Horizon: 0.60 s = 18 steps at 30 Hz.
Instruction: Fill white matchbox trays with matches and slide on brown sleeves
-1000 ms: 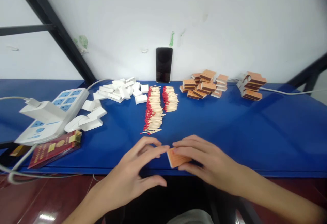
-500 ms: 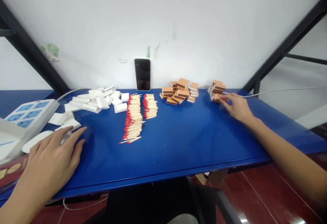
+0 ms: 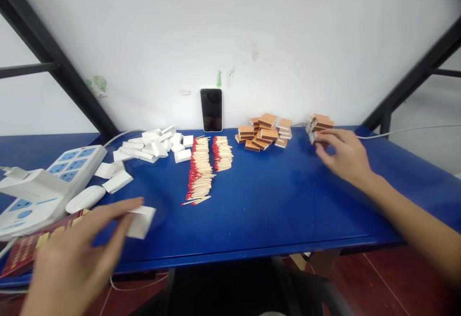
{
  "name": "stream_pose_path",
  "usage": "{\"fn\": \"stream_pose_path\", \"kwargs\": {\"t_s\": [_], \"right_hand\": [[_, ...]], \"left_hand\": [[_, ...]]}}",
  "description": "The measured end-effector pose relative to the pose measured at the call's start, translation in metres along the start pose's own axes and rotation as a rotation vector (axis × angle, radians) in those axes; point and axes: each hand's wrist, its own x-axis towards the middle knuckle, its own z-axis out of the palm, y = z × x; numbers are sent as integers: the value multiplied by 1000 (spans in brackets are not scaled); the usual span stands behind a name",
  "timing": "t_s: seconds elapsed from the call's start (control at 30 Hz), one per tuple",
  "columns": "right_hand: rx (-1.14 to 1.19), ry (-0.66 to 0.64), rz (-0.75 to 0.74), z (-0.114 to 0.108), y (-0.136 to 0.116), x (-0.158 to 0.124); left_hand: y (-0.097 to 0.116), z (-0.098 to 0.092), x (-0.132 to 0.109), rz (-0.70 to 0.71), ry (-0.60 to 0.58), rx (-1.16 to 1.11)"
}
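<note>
My left hand (image 3: 86, 249), blurred by motion, pinches a small white matchbox tray (image 3: 141, 222) between thumb and fingers above the front left of the table. My right hand (image 3: 342, 155) is at the stack of brown matchboxes (image 3: 322, 121) on the right. Its thumb and fingers close on a matchbox low in that stack, partly hidden by the fingers. A heap of white trays (image 3: 147, 145) lies at the left. Red-tipped matches (image 3: 201, 172) lie in a long row, with a shorter row of matches (image 3: 222, 153) beside it. Another pile of brown matchboxes (image 3: 261, 132) sits right of them.
A phone (image 3: 212, 109) leans upright on the wall behind the matches. At the left lie a white power strip (image 3: 77, 164), a white mouse (image 3: 85, 199) and a red printed item (image 3: 21, 256). Cables run along the blue table (image 3: 252, 210). Black frame bars flank both sides.
My left hand has lifted a white tray from near the mouse and moved it right and towards me. My right hand stays at the right stack. The whole view has shifted.
</note>
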Motion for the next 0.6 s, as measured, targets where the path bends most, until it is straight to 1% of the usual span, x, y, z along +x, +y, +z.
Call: {"fn": "stream_pose_path", "kwargs": {"t_s": [0.03, 0.07, 0.13, 0.17, 0.2, 0.23, 0.3, 0.37, 0.43, 0.5, 0.53, 0.57, 0.6], "right_hand": [[55, -18, -89, 1, -23, 0], [115, -67, -190, 3, -46, 1], [172, -141, -300, 12, -90, 4], [192, -183, -348, 18, -108, 8], [201, -244, -409, 25, -121, 12], [197, -267, -430, 32, -129, 18], [134, -230, -410, 44, -131, 33], [6, -161, -334, 53, -119, 50], [-104, -112, -221, 59, -100, 62], [-138, -112, -126, 63, -83, 68], [-129, -125, -102, 65, -77, 69], [-109, -137, -94, 67, -72, 69], [-84, -146, -98, 68, -70, 69]], "left_hand": [[22, 7, -2, 82, -25, -33], [42, 15, -2, 174, -107, -80], [76, 33, 3, 339, -309, -141], [87, 42, 8, 386, -407, -129], [94, 48, 14, 427, -500, -105], [98, 53, 21, 449, -564, -67], [97, 57, 33, 493, -627, -25], [88, 52, 42, 480, -625, -63], [75, 43, 47, 398, -546, -175], [59, 32, 48, 255, -367, -258], [51, 28, 47, 146, -253, -247], [44, 25, 45, 43, -169, -221], [38, 23, 42, -29, -141, -201]]}}
